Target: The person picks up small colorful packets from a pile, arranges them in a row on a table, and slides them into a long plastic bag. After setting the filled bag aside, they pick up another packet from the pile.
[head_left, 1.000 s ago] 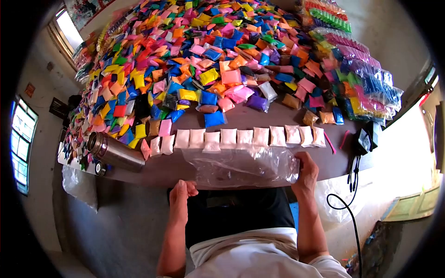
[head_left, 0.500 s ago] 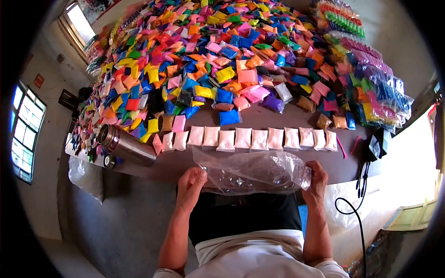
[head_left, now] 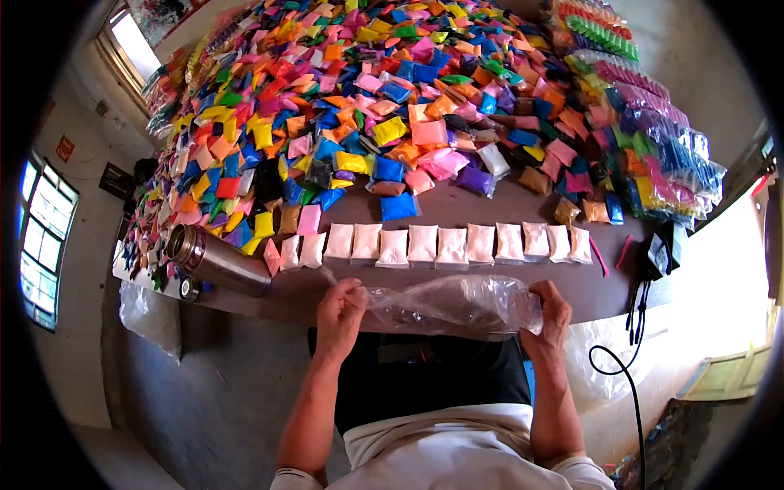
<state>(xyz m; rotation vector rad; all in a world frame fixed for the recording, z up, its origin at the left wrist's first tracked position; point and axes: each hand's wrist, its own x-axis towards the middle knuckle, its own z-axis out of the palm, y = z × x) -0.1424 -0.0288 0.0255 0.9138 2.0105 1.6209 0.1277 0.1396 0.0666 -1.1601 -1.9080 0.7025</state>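
Observation:
A clear plastic bag (head_left: 457,300) is stretched sideways between my two hands, just in front of the table's near edge. My left hand (head_left: 341,317) is closed on its left end, with a bit of film sticking up past the fingers. At the right end, my right hand (head_left: 549,317) grips the bag near its corner. Just beyond the bag, a row of small pale pink packets (head_left: 452,245) lies side by side on the brown table (head_left: 327,214).
A large heap of colourful packets (head_left: 327,106) covers the back of the table. Bundled packs (head_left: 670,155) are stacked at right. A steel flask (head_left: 220,260) lies at left beside its lid (head_left: 189,288). A black device (head_left: 658,255) with cables sits at the right edge.
My left hand has gathered the bag's left end, which now looks narrower and more bunched. Both hands have shifted slightly, and the bag hangs a little less deep.

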